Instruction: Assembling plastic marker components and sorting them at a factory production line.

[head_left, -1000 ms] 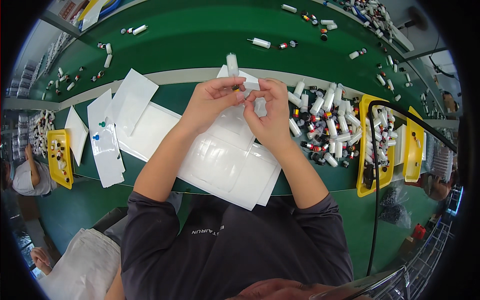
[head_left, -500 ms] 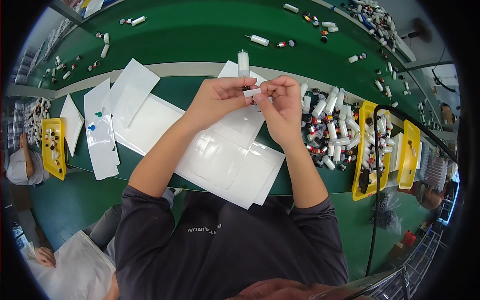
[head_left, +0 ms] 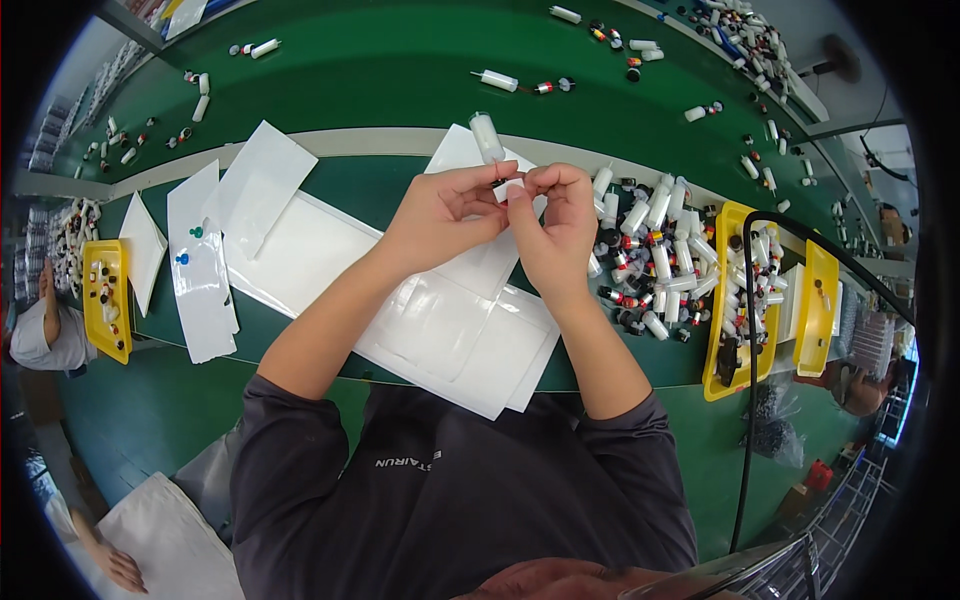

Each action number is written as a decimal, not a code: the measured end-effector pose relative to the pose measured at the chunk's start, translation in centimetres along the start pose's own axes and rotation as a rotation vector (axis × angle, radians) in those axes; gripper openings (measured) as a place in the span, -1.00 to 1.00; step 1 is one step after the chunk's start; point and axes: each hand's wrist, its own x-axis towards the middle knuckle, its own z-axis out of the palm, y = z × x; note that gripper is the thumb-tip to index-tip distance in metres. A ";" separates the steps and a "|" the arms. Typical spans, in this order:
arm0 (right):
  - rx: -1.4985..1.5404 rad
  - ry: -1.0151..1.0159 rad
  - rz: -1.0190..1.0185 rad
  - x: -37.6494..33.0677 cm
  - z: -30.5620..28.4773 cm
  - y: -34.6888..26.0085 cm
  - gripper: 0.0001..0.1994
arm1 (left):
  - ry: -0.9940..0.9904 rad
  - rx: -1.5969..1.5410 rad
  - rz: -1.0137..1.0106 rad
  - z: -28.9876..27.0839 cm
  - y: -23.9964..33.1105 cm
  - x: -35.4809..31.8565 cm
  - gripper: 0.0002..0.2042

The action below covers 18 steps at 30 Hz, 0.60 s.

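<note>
Both my hands meet above the white sheets [head_left: 430, 320] at the middle of the bench. My left hand [head_left: 450, 215] is closed around the dark lower end of a translucent white cylinder [head_left: 485, 136], which points away from me and leans a little left. Between thumb and fingers, my right hand [head_left: 560, 225] pinches a small white piece [head_left: 509, 190], like a label, against that end. The fingertips partly hide where piece and cylinder meet. To the right of my right hand lies a heap of similar white cylinders [head_left: 662, 262] with black, red and yellow ends.
Beyond the bench edge runs a green conveyor belt [head_left: 380, 90] with scattered cylinders. A yellow tray [head_left: 712, 375] holding more cylinders stands right, behind a black cable [head_left: 752, 430]. Another yellow tray [head_left: 122, 345] is left, near sheets with green and blue pushpins [head_left: 183, 259]. A co-worker's hand [head_left: 122, 570] shows lower left.
The cylinder in my hands has tilted leftward at its far end, and the white piece has turned. Parts on the belt have shifted left. At lower left, the co-worker's hand has moved.
</note>
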 end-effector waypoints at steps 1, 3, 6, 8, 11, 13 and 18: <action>-0.013 0.002 0.005 0.0 0.0 -0.1 -0.78 | -0.002 -0.036 -0.003 0.0 -0.1 0.1 -0.58; 0.012 0.021 0.032 0.1 0.1 -0.7 -0.80 | -0.003 -0.105 -0.012 -0.2 -0.2 0.2 -0.60; -0.086 0.029 -0.053 0.2 -0.2 -0.5 -0.82 | -0.020 -0.079 -0.047 -0.6 -0.4 0.6 -0.61; -0.249 0.054 -0.177 0.3 -0.3 -0.6 -0.82 | -0.020 -0.098 -0.021 -0.5 -0.4 0.6 -0.61; -0.435 0.077 -0.271 -0.1 -0.4 -1.2 -0.80 | -0.017 -0.104 -0.011 -0.2 -0.2 0.3 -0.62; -0.379 0.017 -0.158 -0.5 -0.7 -0.4 -0.78 | -0.010 -0.118 -0.012 -0.2 0.0 0.5 -0.62; -0.129 -0.024 -0.024 0.3 -0.1 0.7 -0.84 | 0.065 0.001 0.011 -0.1 -0.6 0.9 -0.63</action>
